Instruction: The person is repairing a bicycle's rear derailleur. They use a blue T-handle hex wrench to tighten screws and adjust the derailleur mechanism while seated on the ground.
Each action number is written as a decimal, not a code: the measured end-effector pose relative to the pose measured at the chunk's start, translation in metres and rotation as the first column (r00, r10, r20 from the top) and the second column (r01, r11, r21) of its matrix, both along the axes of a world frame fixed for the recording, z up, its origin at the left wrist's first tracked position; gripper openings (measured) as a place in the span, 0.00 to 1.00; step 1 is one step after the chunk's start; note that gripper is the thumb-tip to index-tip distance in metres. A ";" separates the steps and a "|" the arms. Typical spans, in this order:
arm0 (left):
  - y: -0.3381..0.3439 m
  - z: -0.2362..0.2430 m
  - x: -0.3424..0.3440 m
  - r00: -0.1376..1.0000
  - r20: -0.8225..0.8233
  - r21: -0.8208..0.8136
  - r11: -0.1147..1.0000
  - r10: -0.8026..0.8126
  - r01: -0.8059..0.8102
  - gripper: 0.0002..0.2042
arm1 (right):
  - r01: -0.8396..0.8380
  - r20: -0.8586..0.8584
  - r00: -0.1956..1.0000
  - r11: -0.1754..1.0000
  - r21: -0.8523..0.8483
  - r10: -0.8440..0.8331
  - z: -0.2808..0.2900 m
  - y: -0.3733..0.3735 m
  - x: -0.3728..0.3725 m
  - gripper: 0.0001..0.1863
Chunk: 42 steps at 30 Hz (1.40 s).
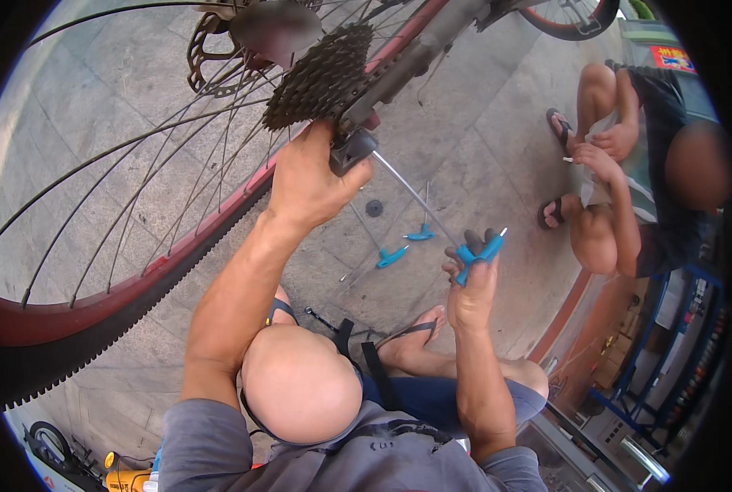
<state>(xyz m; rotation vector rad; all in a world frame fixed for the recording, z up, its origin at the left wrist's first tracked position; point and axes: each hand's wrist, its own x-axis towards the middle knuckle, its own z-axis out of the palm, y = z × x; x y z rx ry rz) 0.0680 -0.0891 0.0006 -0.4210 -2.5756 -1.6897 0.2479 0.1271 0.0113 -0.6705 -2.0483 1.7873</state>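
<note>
My left hand is wrapped round a dark derailleur part just below the black cassette of a bicycle wheel with a red rim. My right hand grips a blue-handled hex key. Its long steel shaft runs up-left to that dark part, where the exact contact is too small to tell. Two more blue-handled keys lie on the pavement below, along with a small black round piece.
Another person squats at the right in sandals, hands together. Behind them stands a blue metal tool rack. My bent legs and straps are below me. A yellow object sits at lower left; another wheel is at the top.
</note>
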 end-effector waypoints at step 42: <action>-0.002 0.001 0.000 1.000 0.031 -0.008 1.000 -0.005 0.005 0.19 | -0.427 0.386 0.750 -0.053 0.903 0.537 0.074 0.018 -0.033 0.48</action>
